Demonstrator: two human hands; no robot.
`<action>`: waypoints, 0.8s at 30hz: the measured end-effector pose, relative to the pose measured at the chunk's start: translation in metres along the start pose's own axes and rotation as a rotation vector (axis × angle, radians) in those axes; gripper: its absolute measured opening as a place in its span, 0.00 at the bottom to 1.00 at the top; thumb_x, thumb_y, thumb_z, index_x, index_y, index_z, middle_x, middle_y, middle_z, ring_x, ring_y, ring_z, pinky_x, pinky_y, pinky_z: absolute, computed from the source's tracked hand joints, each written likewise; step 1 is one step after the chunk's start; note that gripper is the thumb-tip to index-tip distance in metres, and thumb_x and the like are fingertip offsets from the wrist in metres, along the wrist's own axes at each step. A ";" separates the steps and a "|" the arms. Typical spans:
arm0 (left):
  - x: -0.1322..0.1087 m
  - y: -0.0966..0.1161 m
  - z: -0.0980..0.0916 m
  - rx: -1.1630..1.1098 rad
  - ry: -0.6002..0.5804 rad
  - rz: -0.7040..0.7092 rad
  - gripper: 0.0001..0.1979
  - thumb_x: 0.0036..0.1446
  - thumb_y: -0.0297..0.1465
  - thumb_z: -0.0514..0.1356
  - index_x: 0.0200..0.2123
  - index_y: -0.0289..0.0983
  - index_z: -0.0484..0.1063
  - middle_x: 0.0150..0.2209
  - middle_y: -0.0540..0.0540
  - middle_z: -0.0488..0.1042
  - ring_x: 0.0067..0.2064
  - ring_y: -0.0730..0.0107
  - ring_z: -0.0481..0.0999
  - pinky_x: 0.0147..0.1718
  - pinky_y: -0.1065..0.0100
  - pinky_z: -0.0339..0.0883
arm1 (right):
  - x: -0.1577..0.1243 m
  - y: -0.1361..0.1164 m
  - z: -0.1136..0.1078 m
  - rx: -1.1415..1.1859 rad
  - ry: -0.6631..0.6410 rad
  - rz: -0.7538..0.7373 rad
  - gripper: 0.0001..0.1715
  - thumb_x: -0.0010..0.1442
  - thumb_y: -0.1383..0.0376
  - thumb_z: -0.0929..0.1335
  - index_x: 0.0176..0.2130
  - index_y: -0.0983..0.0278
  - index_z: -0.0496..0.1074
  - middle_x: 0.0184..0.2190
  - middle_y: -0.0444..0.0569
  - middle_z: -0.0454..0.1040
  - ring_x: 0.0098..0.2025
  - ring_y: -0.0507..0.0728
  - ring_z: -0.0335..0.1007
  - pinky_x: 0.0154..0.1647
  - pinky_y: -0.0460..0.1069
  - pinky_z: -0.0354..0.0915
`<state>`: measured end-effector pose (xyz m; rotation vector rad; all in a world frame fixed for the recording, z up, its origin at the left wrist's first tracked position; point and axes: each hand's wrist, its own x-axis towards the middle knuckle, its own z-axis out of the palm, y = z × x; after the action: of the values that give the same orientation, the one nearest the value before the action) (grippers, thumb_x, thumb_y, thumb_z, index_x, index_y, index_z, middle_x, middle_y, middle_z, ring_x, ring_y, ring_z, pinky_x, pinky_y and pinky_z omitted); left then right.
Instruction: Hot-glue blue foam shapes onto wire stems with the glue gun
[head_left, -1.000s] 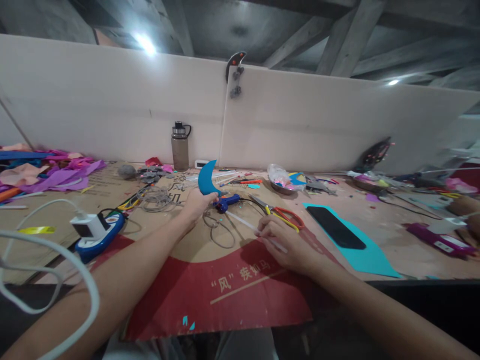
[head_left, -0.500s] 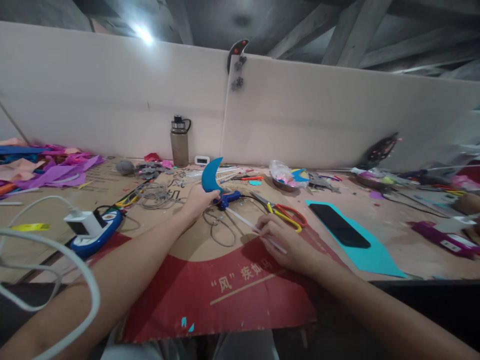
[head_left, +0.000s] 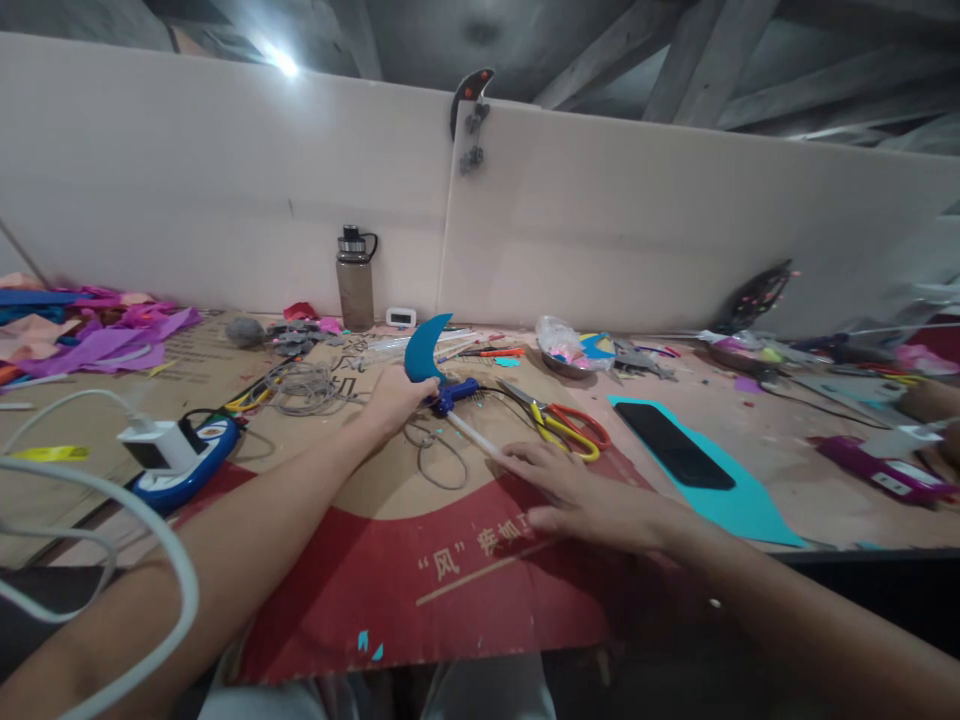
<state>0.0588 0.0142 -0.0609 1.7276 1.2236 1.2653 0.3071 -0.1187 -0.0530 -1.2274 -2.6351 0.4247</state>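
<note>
My left hand [head_left: 403, 393] is closed on a blue crescent-shaped piece [head_left: 422, 352], which stands up from the fingers with its tip pointing up and right. Just beside that hand lies a blue glue gun [head_left: 455, 396]. A whitish glue stick [head_left: 471, 433] sticks out of its back end toward me. My right hand [head_left: 574, 495] hovers palm down at the stick's near end, fingers stretched and thumb apart; the hand hides that end. Scissors [head_left: 564, 430] with red and yellow handles lie just beyond the right hand.
Red and brown cardboard [head_left: 487, 590] covers the table before me. A phone [head_left: 675, 445] rests on turquoise sheet material at right. At left are a power strip [head_left: 187, 465] and a white cable [head_left: 176, 560]. A bottle [head_left: 355, 285] stands by the partition. Another person's hand [head_left: 930, 405] is far right.
My right hand has loosened from its pinch on the glue stick and stretched its fingers out. A small white bit now shows below my right forearm. The left hand has hardly moved.
</note>
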 end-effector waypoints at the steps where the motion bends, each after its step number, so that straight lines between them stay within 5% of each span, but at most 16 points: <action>1: 0.000 0.000 0.000 0.010 -0.006 0.009 0.08 0.42 0.33 0.62 0.19 0.34 0.76 0.21 0.45 0.75 0.23 0.67 0.71 0.26 0.68 0.61 | 0.003 0.001 0.002 0.018 0.031 0.026 0.29 0.62 0.55 0.63 0.61 0.54 0.60 0.57 0.52 0.64 0.59 0.60 0.60 0.57 0.58 0.60; 7: -0.001 0.000 0.002 0.033 -0.017 0.010 0.08 0.42 0.33 0.61 0.19 0.35 0.75 0.21 0.45 0.75 0.24 0.66 0.72 0.26 0.68 0.62 | 0.031 0.003 0.021 0.049 0.254 0.131 0.17 0.58 0.73 0.61 0.38 0.62 0.76 0.39 0.50 0.76 0.43 0.56 0.70 0.48 0.51 0.65; 14: 0.001 -0.004 0.003 0.091 -0.025 -0.015 0.09 0.43 0.34 0.61 0.20 0.34 0.75 0.22 0.45 0.75 0.24 0.67 0.72 0.26 0.67 0.62 | 0.048 -0.004 0.030 0.096 0.384 0.308 0.12 0.54 0.71 0.65 0.40 0.64 0.72 0.28 0.47 0.73 0.28 0.52 0.67 0.30 0.47 0.60; 24: 0.001 -0.006 0.004 0.040 -0.028 -0.030 0.07 0.41 0.33 0.62 0.18 0.34 0.74 0.20 0.46 0.75 0.23 0.68 0.71 0.25 0.69 0.62 | 0.060 -0.001 0.019 0.066 0.322 0.305 0.05 0.53 0.71 0.65 0.31 0.65 0.72 0.26 0.47 0.73 0.27 0.52 0.66 0.29 0.46 0.57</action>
<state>0.0609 0.0177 -0.0670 1.7436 1.2621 1.2034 0.2630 -0.0761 -0.0666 -1.5366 -2.1589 0.3252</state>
